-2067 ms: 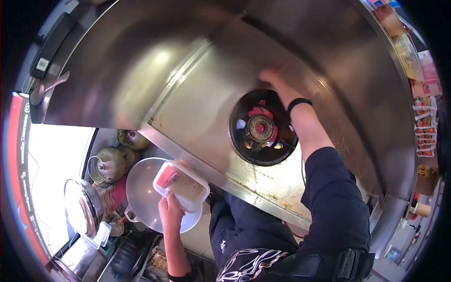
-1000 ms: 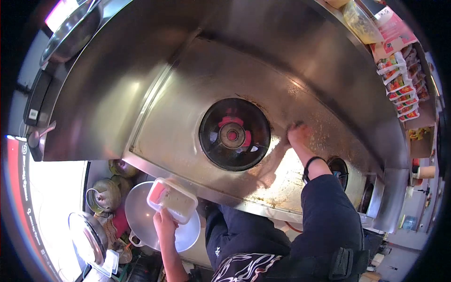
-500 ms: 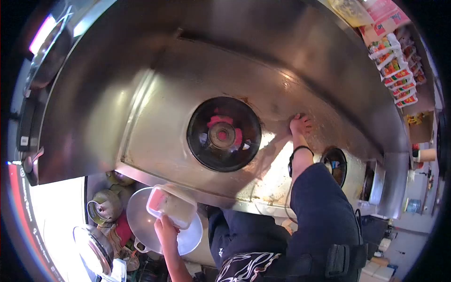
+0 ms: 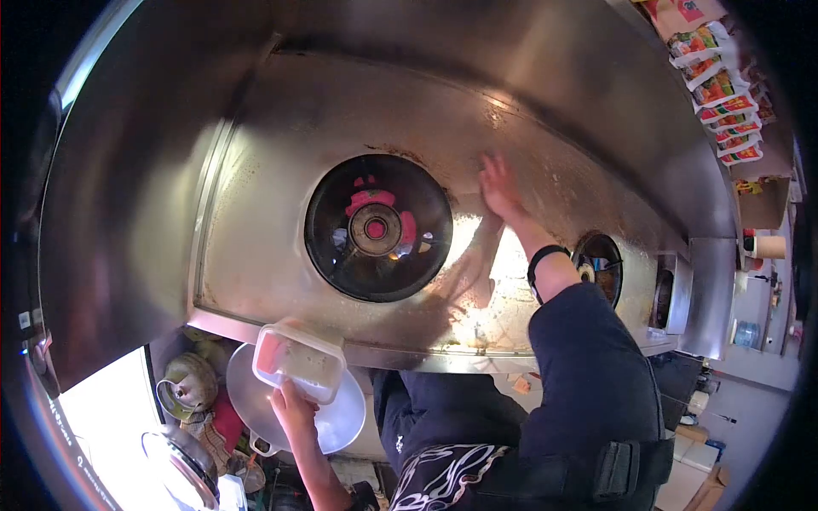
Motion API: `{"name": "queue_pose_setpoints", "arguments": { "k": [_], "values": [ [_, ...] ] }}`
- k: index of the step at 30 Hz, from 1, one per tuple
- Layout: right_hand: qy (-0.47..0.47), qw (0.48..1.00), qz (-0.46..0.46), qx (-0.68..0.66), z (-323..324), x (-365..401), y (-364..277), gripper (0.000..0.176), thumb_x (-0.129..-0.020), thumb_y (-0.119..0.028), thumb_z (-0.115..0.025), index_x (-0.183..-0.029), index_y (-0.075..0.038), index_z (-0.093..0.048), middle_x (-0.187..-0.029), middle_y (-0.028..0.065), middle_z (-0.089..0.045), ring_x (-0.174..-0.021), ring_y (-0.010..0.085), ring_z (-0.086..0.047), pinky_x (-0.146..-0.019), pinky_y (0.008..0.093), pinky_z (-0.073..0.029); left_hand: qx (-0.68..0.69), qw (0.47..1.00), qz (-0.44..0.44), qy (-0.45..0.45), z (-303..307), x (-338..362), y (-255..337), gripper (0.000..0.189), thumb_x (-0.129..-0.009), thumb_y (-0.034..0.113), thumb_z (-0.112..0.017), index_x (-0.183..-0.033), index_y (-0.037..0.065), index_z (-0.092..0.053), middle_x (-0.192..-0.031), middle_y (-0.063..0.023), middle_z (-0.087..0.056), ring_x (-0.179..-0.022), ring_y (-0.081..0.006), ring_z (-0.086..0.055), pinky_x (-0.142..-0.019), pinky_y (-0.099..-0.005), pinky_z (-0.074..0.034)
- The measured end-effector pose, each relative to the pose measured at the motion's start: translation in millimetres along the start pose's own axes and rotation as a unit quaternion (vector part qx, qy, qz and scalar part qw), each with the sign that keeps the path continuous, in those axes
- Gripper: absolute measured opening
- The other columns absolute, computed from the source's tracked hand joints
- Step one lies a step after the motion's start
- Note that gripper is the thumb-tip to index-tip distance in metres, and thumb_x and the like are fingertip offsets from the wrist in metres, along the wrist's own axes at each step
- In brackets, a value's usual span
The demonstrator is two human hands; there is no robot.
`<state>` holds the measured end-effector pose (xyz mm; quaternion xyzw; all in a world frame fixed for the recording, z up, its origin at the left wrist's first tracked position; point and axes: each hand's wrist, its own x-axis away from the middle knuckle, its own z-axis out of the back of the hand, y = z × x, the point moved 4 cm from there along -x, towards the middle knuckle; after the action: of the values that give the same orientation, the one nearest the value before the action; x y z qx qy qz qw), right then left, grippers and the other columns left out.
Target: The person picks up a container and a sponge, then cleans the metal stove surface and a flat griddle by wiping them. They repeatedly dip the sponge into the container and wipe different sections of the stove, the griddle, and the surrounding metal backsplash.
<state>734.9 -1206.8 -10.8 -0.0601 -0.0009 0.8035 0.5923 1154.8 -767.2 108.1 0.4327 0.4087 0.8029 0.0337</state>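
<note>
My left hand (image 4: 293, 409) grips the near edge of a clear plastic container (image 4: 308, 366), tilted and partly filled with cloudy liquid. The container hangs at the front edge of a steel stove top (image 4: 251, 272), overlapping a large metal bowl (image 4: 341, 417) below. My right hand (image 4: 500, 184) reaches over the stained stove surface with fingers spread, nothing in it. To its left is a round black burner opening (image 4: 322, 264) with a burner head (image 4: 375, 230) in the middle. A dark band circles my right wrist.
A smaller burner opening (image 4: 607, 277) lies to the right, under my forearm. High steel walls (image 4: 111, 230) enclose the stove. Several seasoning packets (image 4: 724, 106) hang at the upper right. Down on the left stand a gas cylinder (image 4: 189, 383) and a shiny pot (image 4: 183, 460).
My right hand has moved up and left across the steel, toward the back wall. The container has shifted slightly left and up in view, still in my left hand. The whole view has turned a little.
</note>
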Motion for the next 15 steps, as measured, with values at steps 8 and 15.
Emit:
{"name": "queue_pose_setpoints", "arguments": {
  "k": [8, 15],
  "values": [
    [-0.076, 0.995, -0.051, 0.032, -33, -126, -87, 0.048, -0.094, -0.038, -0.047, -0.138, -0.019, -0.045, -0.143, 0.0171, -0.038, -0.133, 0.0386, -0.034, -0.109, 0.0542, -0.028, -0.008, 0.999, 0.018, 0.031, -6, -14, -14, 0.037, -0.092, 0.031, -0.046, -0.091, -0.004, -0.057, -0.066, -0.0124, -0.057, -0.043, -0.0185, -0.052, -0.036, -0.0295, -0.040],
    [0.023, 0.996, 0.073, 0.052, 15, -79, -55, 0.043, -0.096, -0.032, -0.044, -0.137, -0.017, -0.046, -0.144, 0.0166, -0.039, -0.136, 0.0377, -0.031, -0.111, 0.0520, -0.026, -0.008, 1.000, -0.022, 0.005, -5, -15, -17, 0.038, -0.093, 0.031, -0.045, -0.088, -0.005, -0.058, -0.061, -0.0083, -0.055, -0.044, -0.0175, -0.053, -0.036, -0.0293, -0.040]
  ]
}}
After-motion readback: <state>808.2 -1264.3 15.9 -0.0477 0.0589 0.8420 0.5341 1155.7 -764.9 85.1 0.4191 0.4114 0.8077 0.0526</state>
